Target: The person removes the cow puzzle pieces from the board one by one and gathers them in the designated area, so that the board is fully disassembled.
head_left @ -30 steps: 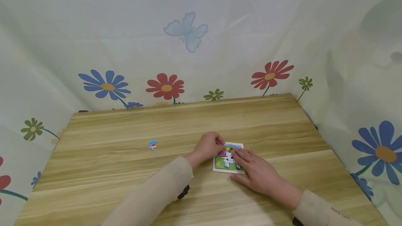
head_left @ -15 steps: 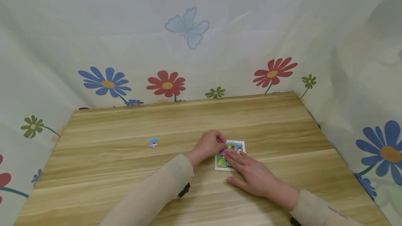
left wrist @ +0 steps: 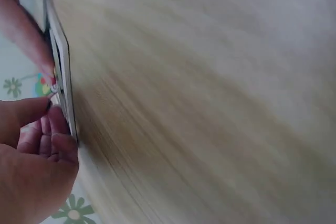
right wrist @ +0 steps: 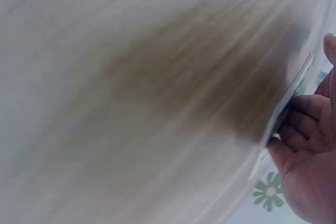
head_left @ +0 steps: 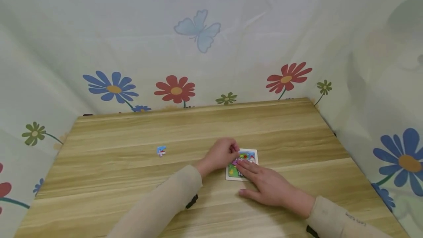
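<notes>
Right hand (head_left: 269,186), fingers extended, lies across the puzzle (head_left: 233,173), I judge to steady it; left hand (head_left: 219,155), fingers narrow at its corner: grip, I cannot tell.

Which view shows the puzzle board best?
The head view: the puzzle board shows its printed face, though the left hand and right hand cover parts. Left wrist has it nearly edge-on; right wrist, a thin, partly hidden strip.

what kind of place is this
Probably a small tabletop workspace screened off by fabric, perhaps for recording: a wood-grain table, pale flower-printed sheets behind and on both sides, and a small picture puzzle under the hands.
</notes>
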